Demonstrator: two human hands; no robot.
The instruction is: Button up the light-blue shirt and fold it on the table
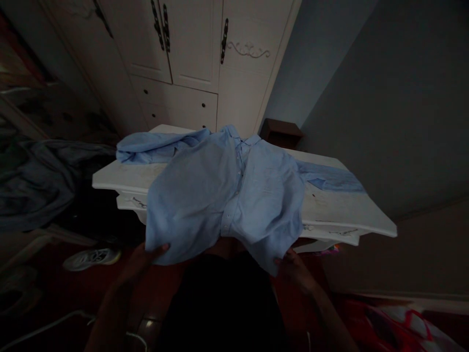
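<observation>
A light blue button-up shirt (194, 195) lies front side up across a white table (322, 208), its collar toward the far edge. One sleeve is bunched at the table's left end, and the other stretches out flat to the right. The hem hangs past the near edge. My left hand (146, 256) pinches the hem's left corner, thumb on top of the cloth and the other fingers mostly behind it. Gripped at the right corner of the hem is the same shirt, in my right hand (291, 266).
White wardrobe doors and drawers (176, 102) stand behind the table, with a brown box (282, 132) beside them. Dark clothing (44, 181) is heaped at left above a shoe (91, 259). A red bag (388, 322) lies at lower right.
</observation>
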